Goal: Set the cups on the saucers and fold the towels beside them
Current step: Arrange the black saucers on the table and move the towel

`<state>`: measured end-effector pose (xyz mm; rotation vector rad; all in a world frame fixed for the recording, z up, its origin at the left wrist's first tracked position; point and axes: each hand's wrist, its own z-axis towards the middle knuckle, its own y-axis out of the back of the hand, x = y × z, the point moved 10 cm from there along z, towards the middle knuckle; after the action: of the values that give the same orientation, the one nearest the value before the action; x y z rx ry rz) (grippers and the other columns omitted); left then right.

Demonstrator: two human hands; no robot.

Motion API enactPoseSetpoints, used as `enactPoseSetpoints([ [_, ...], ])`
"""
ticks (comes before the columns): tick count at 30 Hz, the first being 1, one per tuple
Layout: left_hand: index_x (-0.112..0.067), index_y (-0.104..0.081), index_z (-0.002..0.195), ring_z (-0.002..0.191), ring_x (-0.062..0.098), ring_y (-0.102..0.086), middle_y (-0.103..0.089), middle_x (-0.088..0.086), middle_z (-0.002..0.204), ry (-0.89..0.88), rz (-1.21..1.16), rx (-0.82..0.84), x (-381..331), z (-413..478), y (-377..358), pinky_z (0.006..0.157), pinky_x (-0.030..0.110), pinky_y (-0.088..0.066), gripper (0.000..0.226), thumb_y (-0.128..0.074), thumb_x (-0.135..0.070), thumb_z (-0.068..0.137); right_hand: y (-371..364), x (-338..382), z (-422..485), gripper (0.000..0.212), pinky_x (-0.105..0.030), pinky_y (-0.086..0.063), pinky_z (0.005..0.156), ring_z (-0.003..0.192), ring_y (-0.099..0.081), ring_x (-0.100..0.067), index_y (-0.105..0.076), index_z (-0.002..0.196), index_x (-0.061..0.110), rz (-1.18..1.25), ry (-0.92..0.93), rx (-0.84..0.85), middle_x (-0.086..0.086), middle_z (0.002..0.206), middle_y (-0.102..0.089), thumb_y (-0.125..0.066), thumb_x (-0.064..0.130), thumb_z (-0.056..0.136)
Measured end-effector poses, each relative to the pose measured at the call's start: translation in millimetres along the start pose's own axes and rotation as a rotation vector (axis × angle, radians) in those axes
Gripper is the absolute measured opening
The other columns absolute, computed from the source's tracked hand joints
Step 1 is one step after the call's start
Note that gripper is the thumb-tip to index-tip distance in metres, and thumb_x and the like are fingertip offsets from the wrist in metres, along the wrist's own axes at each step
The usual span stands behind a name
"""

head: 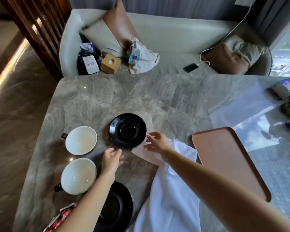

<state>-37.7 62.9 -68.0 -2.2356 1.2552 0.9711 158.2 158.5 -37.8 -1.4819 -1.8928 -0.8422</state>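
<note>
Two white cups with dark handles stand on the marble table point(124, 92), one farther point(80, 140) and one nearer point(78, 175), both off the saucers. An empty black saucer point(128, 130) sits mid-table. A second black saucer point(115, 208) lies near the front edge, partly under my left forearm. A white towel point(171, 195) lies rumpled in front of me, its far corner by the mid-table saucer. My right hand point(155, 142) rests over that corner with fingers spread. My left hand point(111, 160) hovers open between the nearer cup and the towel.
A brown tray point(224, 158) lies empty to the right of the towel. A red patterned packet point(60, 218) sits at the front left edge. Dark items and a box crowd the table's far right. A sofa with cushions, bags and a phone stands behind the table.
</note>
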Motion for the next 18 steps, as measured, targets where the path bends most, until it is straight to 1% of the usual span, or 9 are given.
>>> enactPoseSetpoints([
  [3, -0.004, -0.042, 0.13, 0.077, 0.018, -0.062, -0.056, 0.005, 0.096, -0.003, -0.011, -0.051, -5, 10, 5, 0.067, 0.027, -0.051, 0.042, -0.057, -0.01, 0.091, 1, 0, 15, 0.024, -0.034, -0.053, 0.059, 0.058, -0.061, -0.022, -0.055, 0.112, 0.002, -0.006, -0.007, -0.071, -0.008, 0.074, -0.061, -0.056, 0.018, 0.094],
  [5, -0.005, -0.044, 0.128, 0.076, 0.018, -0.063, -0.057, 0.004, 0.093, -0.002, -0.02, -0.067, -8, 17, 4, 0.067, 0.027, -0.051, 0.04, -0.057, -0.009, 0.091, 1, 0, 24, 0.019, -0.038, -0.055, 0.061, 0.053, -0.059, -0.021, -0.059, 0.104, 0.004, -0.06, 0.008, -0.108, -0.008, 0.067, -0.062, -0.058, 0.019, 0.091],
  [7, -0.004, -0.046, 0.127, 0.074, 0.018, -0.064, -0.059, 0.007, 0.093, -0.013, -0.017, -0.081, -13, 23, 3, 0.065, 0.027, -0.052, 0.039, -0.057, -0.009, 0.091, 0, 1, 29, 0.015, -0.034, -0.055, 0.056, 0.046, -0.059, -0.018, -0.059, 0.097, 0.01, -0.144, 0.027, -0.129, -0.006, 0.064, -0.064, -0.061, 0.022, 0.089],
  [9, -0.004, -0.045, 0.128, 0.073, 0.017, -0.063, -0.058, 0.011, 0.1, -0.016, -0.013, -0.103, -17, 27, -1, 0.067, 0.028, -0.052, 0.04, -0.056, -0.008, 0.091, -2, 1, 33, 0.017, -0.033, -0.056, 0.054, 0.044, -0.061, -0.017, -0.057, 0.094, 0.014, -0.221, 0.049, -0.125, -0.003, 0.068, -0.066, -0.063, 0.027, 0.085],
  [11, -0.003, -0.046, 0.126, 0.079, 0.02, -0.061, -0.055, 0.012, 0.106, -0.02, 0.011, -0.144, -20, 29, -4, 0.072, 0.032, -0.053, 0.039, -0.058, -0.007, 0.089, -3, 0, 37, 0.019, -0.038, -0.057, 0.058, 0.047, -0.063, -0.017, -0.054, 0.092, 0.016, -0.269, 0.07, -0.12, -0.002, 0.07, -0.066, -0.065, 0.027, 0.083],
  [13, -0.004, -0.048, 0.122, 0.088, 0.023, -0.058, -0.054, 0.011, 0.105, -0.035, 0.034, -0.198, -23, 26, -5, 0.075, 0.032, -0.05, 0.035, -0.058, -0.004, 0.088, -6, 1, 39, 0.017, -0.043, -0.059, 0.063, 0.05, -0.064, -0.018, -0.051, 0.091, 0.016, -0.298, 0.104, -0.117, -0.001, 0.07, -0.065, -0.066, 0.022, 0.083],
  [16, -0.005, -0.049, 0.12, 0.089, 0.022, -0.056, -0.054, 0.009, 0.105, -0.062, 0.05, -0.251, -22, 22, -7, 0.072, 0.028, -0.048, 0.034, -0.056, 0.0, 0.088, -4, 2, 40, 0.014, -0.048, -0.057, 0.069, 0.056, -0.067, -0.023, -0.05, 0.091, 0.016, -0.309, 0.148, -0.143, -0.003, 0.077, -0.066, -0.062, 0.015, 0.083],
  [18, -0.004, -0.049, 0.122, 0.089, 0.021, -0.056, -0.054, 0.007, 0.105, -0.085, 0.068, -0.262, -23, 21, -11, 0.073, 0.028, -0.048, 0.035, -0.056, 0.0, 0.088, -2, 2, 39, 0.013, -0.05, -0.057, 0.07, 0.057, -0.066, -0.024, -0.049, 0.091, 0.015, -0.276, 0.166, -0.166, -0.004, 0.079, -0.066, -0.059, 0.013, 0.083],
])
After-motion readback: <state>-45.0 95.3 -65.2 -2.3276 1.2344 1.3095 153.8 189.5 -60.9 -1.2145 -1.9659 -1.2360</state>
